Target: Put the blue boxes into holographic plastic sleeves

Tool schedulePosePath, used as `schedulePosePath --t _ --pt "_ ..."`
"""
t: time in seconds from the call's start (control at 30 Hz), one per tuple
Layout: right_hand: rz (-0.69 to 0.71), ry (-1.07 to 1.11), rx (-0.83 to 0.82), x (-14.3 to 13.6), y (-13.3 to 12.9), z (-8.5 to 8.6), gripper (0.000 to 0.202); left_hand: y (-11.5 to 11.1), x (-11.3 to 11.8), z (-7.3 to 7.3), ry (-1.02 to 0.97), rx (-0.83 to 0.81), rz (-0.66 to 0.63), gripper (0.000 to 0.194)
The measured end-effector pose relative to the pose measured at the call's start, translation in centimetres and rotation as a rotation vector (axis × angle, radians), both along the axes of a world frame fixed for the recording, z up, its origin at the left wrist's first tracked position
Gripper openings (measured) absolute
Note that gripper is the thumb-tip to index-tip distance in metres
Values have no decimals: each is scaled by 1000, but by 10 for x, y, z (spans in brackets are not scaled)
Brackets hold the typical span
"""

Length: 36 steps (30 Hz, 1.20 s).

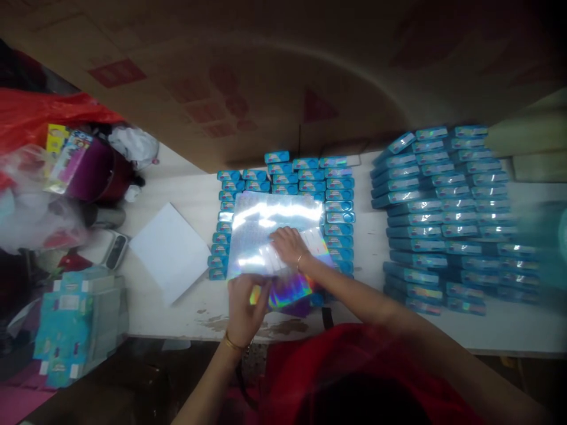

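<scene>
Shiny holographic sheets [254, 236] lie on top of rows of small blue boxes [339, 230] at the middle of the table. My right hand [290, 247] rests on the upper sheet, palm down with its fingers spread. At the sheets' lower left edge is my left hand [248, 301], thumb and fingertips pinched together on the edge of a sheet. A purple edge shows beneath the sheets, near the table's front.
Many blue boxes [414, 229] stand stacked on the right. A white sheet [169, 254] lies to the left, beside a white device [108, 251] and flattened blue cartons [66, 324]. A large cardboard box [266, 77] rises behind the table [177, 321].
</scene>
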State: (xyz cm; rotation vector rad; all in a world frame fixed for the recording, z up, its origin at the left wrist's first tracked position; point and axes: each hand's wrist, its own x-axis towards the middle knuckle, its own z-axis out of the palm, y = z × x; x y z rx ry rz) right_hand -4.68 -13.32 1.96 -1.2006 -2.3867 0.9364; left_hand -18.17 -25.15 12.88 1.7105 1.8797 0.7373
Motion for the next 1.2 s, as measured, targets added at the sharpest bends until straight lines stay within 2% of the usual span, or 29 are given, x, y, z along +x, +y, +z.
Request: schedulePosePath --t 0.07,0.13,0.2,0.27,0.37,0.47,0.6,0.73,0.83,0.97,1.2 --pt "-98 295 -109 6 -1 11 42 14 4 11 -234 17 279 10" --pt "-190 574 -317 15 -4 25 58 32 8 13 -482 1 483 17" --pt "-244 719 -569 23 -8 37 58 50 13 7 -679 -41 587 22" --pt "-314 753 -753 32 -11 46 47 65 20 -1 -797 -100 618 24" --pt "-474 773 -821 50 -8 48 38 83 33 -18 -869 -177 606 24" --pt "-586 730 -684 79 11 45 34 107 54 -40 -836 -195 539 21" --pt "-678 633 -475 125 60 38 33 160 96 -67 -654 -105 355 14" --pt "-804 633 -453 165 111 25 35 219 141 -84 -494 53 271 12" --pt "-826 595 -454 188 138 12 35 249 162 -91 -374 71 229 13" --pt "-807 505 -476 207 157 -4 26 267 175 -100 -196 -13 216 10" --pt "-813 288 -369 212 169 -24 8 270 186 -111 26 -26 150 7"
